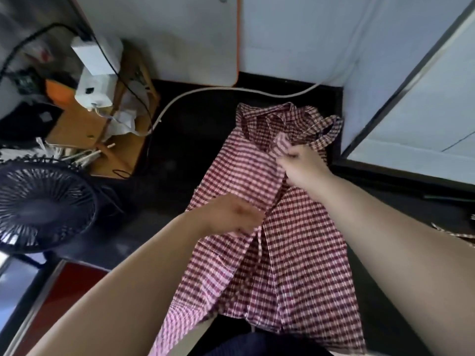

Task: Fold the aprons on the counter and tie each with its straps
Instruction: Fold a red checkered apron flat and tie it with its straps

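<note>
Red checked apron (295, 240) on black bench (180, 140). Left hand (231, 214) pinches its edge, right hand (300, 163) pinches top fold.

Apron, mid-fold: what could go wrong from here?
The apron hangs over the front edge of the counter; pulling may slide it off.
The straps lie bunched beyond the right hand; they may get folded inside.
The left hand grips only an edge, so the fold may skew.

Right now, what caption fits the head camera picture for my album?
Left hand and right hand hold a red checked apron on the dark counter beside a fan.
</note>
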The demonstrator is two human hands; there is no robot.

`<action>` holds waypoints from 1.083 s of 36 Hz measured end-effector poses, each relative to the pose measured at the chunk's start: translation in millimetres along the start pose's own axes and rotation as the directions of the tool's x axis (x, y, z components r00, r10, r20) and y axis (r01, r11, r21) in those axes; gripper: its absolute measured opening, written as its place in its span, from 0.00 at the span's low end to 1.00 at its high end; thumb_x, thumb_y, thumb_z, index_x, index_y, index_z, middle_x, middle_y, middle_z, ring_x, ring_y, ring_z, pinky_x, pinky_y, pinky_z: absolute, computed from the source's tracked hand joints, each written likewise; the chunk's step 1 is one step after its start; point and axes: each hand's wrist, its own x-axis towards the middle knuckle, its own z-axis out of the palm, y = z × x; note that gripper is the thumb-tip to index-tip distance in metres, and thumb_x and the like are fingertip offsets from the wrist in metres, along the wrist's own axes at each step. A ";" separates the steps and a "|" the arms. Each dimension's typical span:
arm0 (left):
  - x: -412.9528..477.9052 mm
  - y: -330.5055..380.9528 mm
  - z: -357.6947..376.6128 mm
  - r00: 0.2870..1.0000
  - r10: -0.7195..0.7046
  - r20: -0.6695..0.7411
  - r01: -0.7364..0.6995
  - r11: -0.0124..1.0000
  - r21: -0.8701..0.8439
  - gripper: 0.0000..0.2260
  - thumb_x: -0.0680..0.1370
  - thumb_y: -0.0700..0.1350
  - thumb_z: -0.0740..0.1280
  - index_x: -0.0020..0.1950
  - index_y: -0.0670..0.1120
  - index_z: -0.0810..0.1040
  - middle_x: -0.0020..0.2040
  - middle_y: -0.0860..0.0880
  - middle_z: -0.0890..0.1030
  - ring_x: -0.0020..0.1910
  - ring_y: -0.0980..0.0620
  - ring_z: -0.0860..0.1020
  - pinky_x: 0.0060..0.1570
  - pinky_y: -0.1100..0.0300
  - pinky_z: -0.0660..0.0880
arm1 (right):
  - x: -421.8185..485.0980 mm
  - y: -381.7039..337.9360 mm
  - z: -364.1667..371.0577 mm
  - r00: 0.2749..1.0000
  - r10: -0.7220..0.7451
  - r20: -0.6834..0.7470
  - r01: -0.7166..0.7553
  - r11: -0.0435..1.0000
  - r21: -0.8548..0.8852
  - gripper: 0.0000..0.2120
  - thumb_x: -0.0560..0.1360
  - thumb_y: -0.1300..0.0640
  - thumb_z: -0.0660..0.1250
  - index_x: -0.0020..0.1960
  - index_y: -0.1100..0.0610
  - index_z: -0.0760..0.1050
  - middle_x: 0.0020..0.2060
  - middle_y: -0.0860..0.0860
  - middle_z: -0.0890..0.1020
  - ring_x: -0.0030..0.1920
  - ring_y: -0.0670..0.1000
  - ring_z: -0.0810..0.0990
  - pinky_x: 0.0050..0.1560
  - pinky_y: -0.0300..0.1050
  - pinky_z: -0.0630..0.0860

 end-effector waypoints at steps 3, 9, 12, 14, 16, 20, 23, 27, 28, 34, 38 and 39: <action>3.3 -20.7 -5.5 0.924 -0.026 -0.380 0.033 0.999 0.011 0.10 0.79 0.51 0.64 0.60 0.58 0.79 0.58 0.55 0.81 0.46 0.57 0.80 0.48 0.63 0.77 | -8.0 14.8 8.0 0.998 0.051 0.040 -0.047 0.995 -0.092 0.21 0.79 0.52 0.60 0.70 0.57 0.68 0.54 0.50 0.79 0.46 0.51 0.79 0.44 0.43 0.74; 5.4 -69.6 -33.4 0.813 -0.112 -0.571 0.230 0.963 0.139 0.23 0.71 0.60 0.58 0.66 0.63 0.72 0.65 0.54 0.75 0.58 0.50 0.76 0.50 0.53 0.79 | -10.0 25.0 28.4 0.990 0.110 0.085 -0.095 0.981 -0.168 0.25 0.77 0.52 0.64 0.71 0.58 0.63 0.62 0.54 0.75 0.58 0.56 0.76 0.57 0.45 0.72; 5.8 -74.2 -28.8 0.843 -0.147 -0.518 0.270 0.947 0.171 0.24 0.75 0.59 0.61 0.71 0.60 0.68 0.69 0.51 0.70 0.62 0.48 0.74 0.57 0.47 0.77 | -7.3 34.9 45.8 0.984 0.111 0.136 -0.081 0.974 -0.213 0.32 0.74 0.48 0.69 0.72 0.56 0.60 0.67 0.53 0.71 0.64 0.56 0.73 0.63 0.47 0.68; 8.7 -77.2 -23.0 0.841 -0.144 -0.522 0.283 0.939 0.196 0.25 0.78 0.55 0.63 0.75 0.54 0.64 0.72 0.48 0.65 0.66 0.46 0.70 0.61 0.47 0.74 | -5.3 40.4 55.8 0.979 0.146 0.143 -0.108 0.963 -0.245 0.38 0.73 0.48 0.70 0.75 0.57 0.55 0.69 0.54 0.69 0.66 0.57 0.71 0.66 0.47 0.67; 11.6 -81.6 -20.0 0.812 -0.130 -0.568 0.287 0.938 0.195 0.26 0.79 0.55 0.63 0.76 0.53 0.62 0.71 0.46 0.65 0.66 0.44 0.69 0.62 0.46 0.73 | -2.3 44.1 63.9 0.977 0.185 0.102 -0.151 0.951 -0.271 0.44 0.72 0.47 0.71 0.77 0.56 0.48 0.71 0.56 0.66 0.67 0.58 0.70 0.66 0.48 0.67; 15.3 -80.2 -24.0 0.754 -0.146 -0.641 0.292 0.948 0.127 0.20 0.80 0.56 0.60 0.71 0.51 0.67 0.63 0.47 0.72 0.57 0.46 0.75 0.49 0.51 0.76 | 3.2 44.9 67.9 0.982 0.189 0.007 -0.186 0.970 -0.159 0.40 0.74 0.52 0.70 0.76 0.60 0.51 0.68 0.55 0.69 0.65 0.57 0.72 0.65 0.46 0.68; 16.4 -77.6 -30.5 0.739 -0.124 -0.662 0.236 0.968 0.083 0.13 0.81 0.55 0.59 0.60 0.50 0.76 0.49 0.51 0.79 0.45 0.49 0.78 0.44 0.51 0.78 | 7.5 41.7 66.7 0.986 0.151 -0.069 -0.157 0.984 -0.089 0.24 0.73 0.52 0.70 0.66 0.58 0.68 0.58 0.53 0.78 0.56 0.56 0.78 0.57 0.46 0.75; 17.1 -84.3 -40.3 0.719 -0.294 -0.630 0.064 0.930 -0.361 0.11 0.81 0.53 0.61 0.51 0.51 0.80 0.44 0.47 0.84 0.44 0.44 0.82 0.47 0.45 0.81 | 8.9 24.7 63.1 0.987 0.000 -0.162 0.003 1.000 0.021 0.23 0.76 0.59 0.67 0.69 0.54 0.65 0.53 0.46 0.75 0.50 0.46 0.76 0.45 0.33 0.72; 17.1 -86.0 -43.5 0.720 -0.391 -0.573 0.020 0.837 -0.546 0.10 0.81 0.52 0.62 0.51 0.50 0.81 0.45 0.47 0.84 0.45 0.43 0.83 0.49 0.45 0.81 | 8.8 18.6 62.5 0.981 -0.060 -0.185 0.071 0.996 0.057 0.23 0.76 0.60 0.67 0.70 0.52 0.65 0.54 0.46 0.75 0.50 0.45 0.76 0.44 0.30 0.71; 21.2 -89.0 -54.2 0.673 -0.296 -0.678 0.144 0.951 -0.273 0.17 0.81 0.53 0.59 0.68 0.48 0.70 0.58 0.50 0.75 0.48 0.50 0.76 0.42 0.58 0.72 | 16.8 -2.4 68.0 0.988 -0.156 -0.001 0.154 0.971 0.181 0.32 0.78 0.59 0.65 0.76 0.47 0.54 0.68 0.49 0.69 0.65 0.45 0.70 0.53 0.29 0.69; 33.1 -72.7 -65.8 0.721 -0.036 -0.692 0.101 0.993 0.053 0.22 0.81 0.54 0.60 0.74 0.52 0.64 0.68 0.48 0.67 0.59 0.48 0.73 0.49 0.57 0.70 | 30.9 -0.1 71.1 0.994 -0.033 0.107 0.019 0.991 0.129 0.36 0.78 0.57 0.65 0.78 0.48 0.46 0.73 0.51 0.64 0.69 0.51 0.68 0.64 0.39 0.66; 40.5 -69.1 -68.5 0.749 -0.002 -0.662 0.112 0.986 0.124 0.21 0.81 0.53 0.61 0.74 0.53 0.64 0.69 0.47 0.67 0.60 0.48 0.72 0.51 0.56 0.71 | 33.7 1.0 71.3 0.994 -0.020 0.109 0.006 0.992 0.126 0.36 0.78 0.57 0.65 0.78 0.49 0.47 0.71 0.50 0.66 0.68 0.51 0.69 0.66 0.41 0.66</action>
